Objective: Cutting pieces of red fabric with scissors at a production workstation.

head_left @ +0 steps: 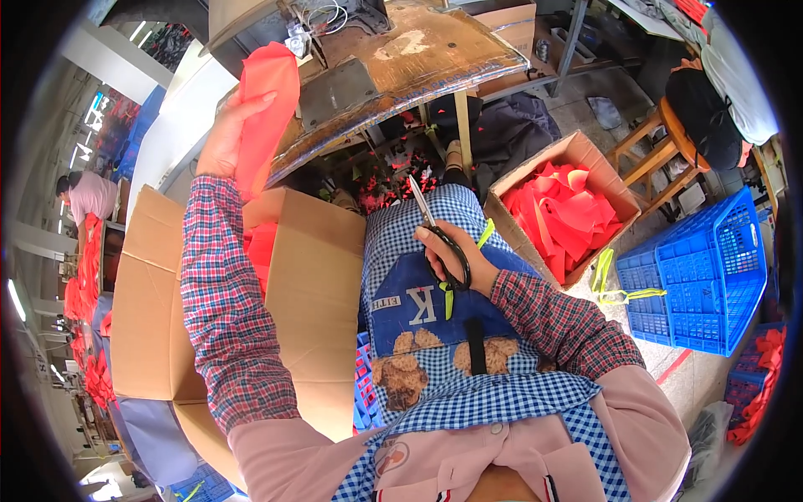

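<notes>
Red, elongated cloth piece (272, 113) extends above and below the fingers of the left hand (221, 136), which are closed on its edge. Black-handled steel scissors (427, 216) sit in the right hand (477, 261), its fingers curled around the looped grips, blades reaching forward past the fingertips.

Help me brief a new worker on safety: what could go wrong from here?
The scissors in the right hand show over the checked apron; a slip might snip it.
The neon-yellow strip beside that hand might tangle with the handles.
The red fabric, pinched in the raised left hand, could slip loose and drop.
</notes>
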Demonstrator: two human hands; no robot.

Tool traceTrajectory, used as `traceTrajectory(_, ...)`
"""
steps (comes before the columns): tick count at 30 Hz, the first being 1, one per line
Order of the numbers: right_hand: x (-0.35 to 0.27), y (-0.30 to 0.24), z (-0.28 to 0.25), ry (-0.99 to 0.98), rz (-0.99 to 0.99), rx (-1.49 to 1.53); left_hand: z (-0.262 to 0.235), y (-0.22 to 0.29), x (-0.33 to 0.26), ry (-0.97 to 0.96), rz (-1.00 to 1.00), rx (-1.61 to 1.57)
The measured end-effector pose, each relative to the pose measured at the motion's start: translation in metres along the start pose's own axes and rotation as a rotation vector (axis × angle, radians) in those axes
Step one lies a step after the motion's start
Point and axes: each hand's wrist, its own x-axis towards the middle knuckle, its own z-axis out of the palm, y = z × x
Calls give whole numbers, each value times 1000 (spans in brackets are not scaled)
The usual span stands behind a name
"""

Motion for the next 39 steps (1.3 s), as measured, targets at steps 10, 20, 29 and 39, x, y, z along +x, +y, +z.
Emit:
traceTrajectory(10, 2, 4, -1, -7, -14, 5, 3, 6, -7, -8, -20, 12)
traceTrajectory(20, 2, 5, 3, -17, -17, 10, 8, 9, -26, -12, -27, 71)
traceTrajectory(29, 10, -29, 9, 111, -296, 257, 73, -7, -88, -168, -247, 133)
traceTrajectory(39, 3, -68, 4, 111, -612, 295, 108, -39, -104, -433, -220, 251)
